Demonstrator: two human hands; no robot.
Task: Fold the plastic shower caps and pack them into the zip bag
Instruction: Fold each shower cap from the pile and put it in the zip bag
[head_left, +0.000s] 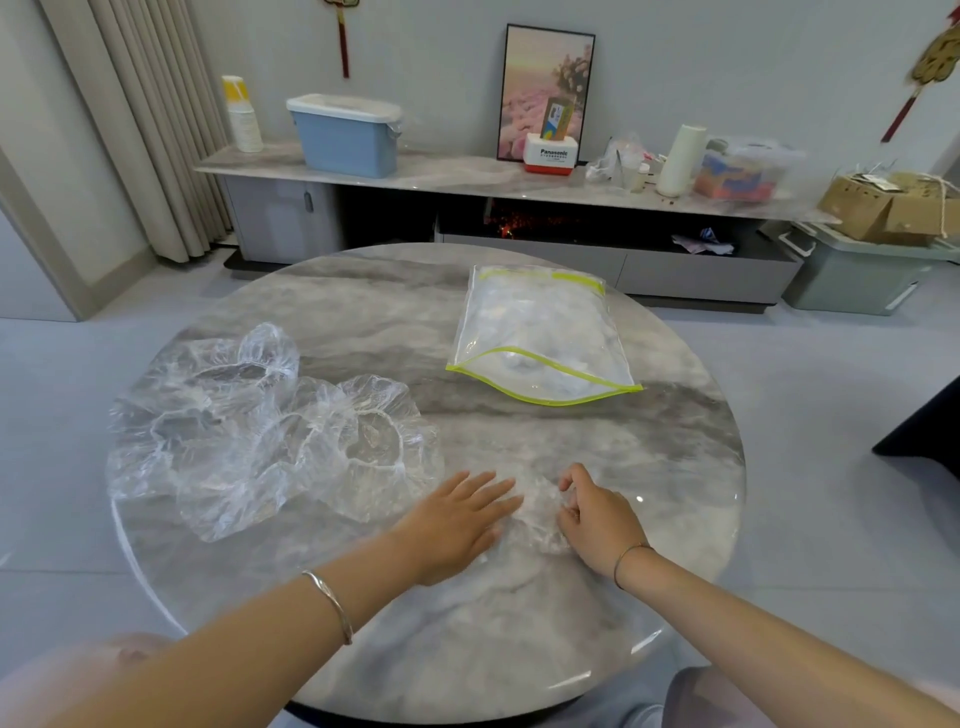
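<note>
A folded clear shower cap (537, 512) lies flat on the round marble table (467, 649), near its front. My left hand (457, 519) presses on its left part with straight fingers. My right hand (597, 519) holds the cap's right edge with curled fingers. A heap of loose clear shower caps (260, 431) sits on the table's left side. The clear zip bag (540, 332) with a yellow-green edge lies at the back right of the table, with some caps inside it.
Behind the table runs a low grey cabinet (519, 182) with a blue lidded box (345, 135), a framed picture and bottles on it. A grey storage bin (857, 275) with cardboard boxes stands at the right. The floor around is grey.
</note>
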